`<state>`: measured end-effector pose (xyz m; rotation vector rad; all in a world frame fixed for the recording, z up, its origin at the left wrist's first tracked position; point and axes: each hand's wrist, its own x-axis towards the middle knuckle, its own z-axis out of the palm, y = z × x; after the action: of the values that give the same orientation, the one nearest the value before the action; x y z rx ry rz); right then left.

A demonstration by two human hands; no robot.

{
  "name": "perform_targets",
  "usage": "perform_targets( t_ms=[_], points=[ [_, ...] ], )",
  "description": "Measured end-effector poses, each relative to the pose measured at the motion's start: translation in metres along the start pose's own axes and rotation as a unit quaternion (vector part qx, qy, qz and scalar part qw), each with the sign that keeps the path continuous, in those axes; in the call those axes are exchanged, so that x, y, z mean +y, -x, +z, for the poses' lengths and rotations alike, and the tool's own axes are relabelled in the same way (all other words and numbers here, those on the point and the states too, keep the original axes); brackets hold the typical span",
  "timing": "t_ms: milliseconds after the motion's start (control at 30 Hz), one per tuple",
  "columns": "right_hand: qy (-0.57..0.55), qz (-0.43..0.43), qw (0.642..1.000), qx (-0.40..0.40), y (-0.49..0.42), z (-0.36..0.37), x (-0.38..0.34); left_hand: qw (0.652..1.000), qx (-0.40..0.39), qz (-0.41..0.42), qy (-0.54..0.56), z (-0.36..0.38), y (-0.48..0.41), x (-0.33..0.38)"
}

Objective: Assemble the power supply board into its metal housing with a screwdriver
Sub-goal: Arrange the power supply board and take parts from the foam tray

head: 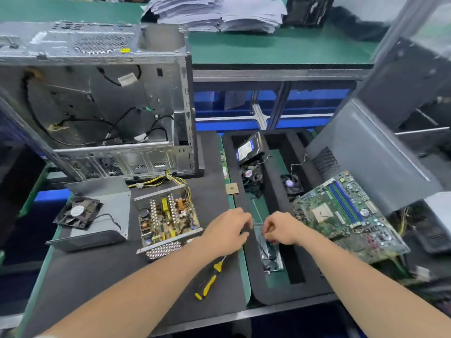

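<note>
fingers (pixel 245 220) of left hand (pixel 227 232) and right hand (pixel 283 230) curl inward; whether they pinch anything, cannot tell. power supply board (pixel 166 215) sits in its metal housing (pixel 163 250) left of them, screwdriver (pixel 210 280) behind the left fingers.

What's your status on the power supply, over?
Hands: left hand and right hand curled over black foam tray, grip unclear. Component-packed power supply board sits in open perforated metal housing. Yellow-and-black screwdriver lies unheld. Nothing blocking housing.
</note>
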<state>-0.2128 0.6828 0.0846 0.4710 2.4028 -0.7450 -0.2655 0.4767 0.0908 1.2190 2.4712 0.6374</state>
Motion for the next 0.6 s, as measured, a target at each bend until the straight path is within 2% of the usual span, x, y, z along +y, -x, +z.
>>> perform_targets(
  t_ms=[167,467,600],
  points=[
    [0.099,0.007,0.993,-0.059,0.004,0.032,0.014,0.999,0.009,-0.048,0.019,0.023,-0.011,-0.003],
    [0.116,0.006,0.993,-0.027,-0.013,0.075,0.031,0.988,0.061,-0.125,0.059,0.033,-0.02,-0.014],
    [0.121,0.016,0.992,-0.029,-0.016,0.08,0.035,0.987,0.061,-0.127,0.075,0.031,-0.019,-0.016]
  ],
)
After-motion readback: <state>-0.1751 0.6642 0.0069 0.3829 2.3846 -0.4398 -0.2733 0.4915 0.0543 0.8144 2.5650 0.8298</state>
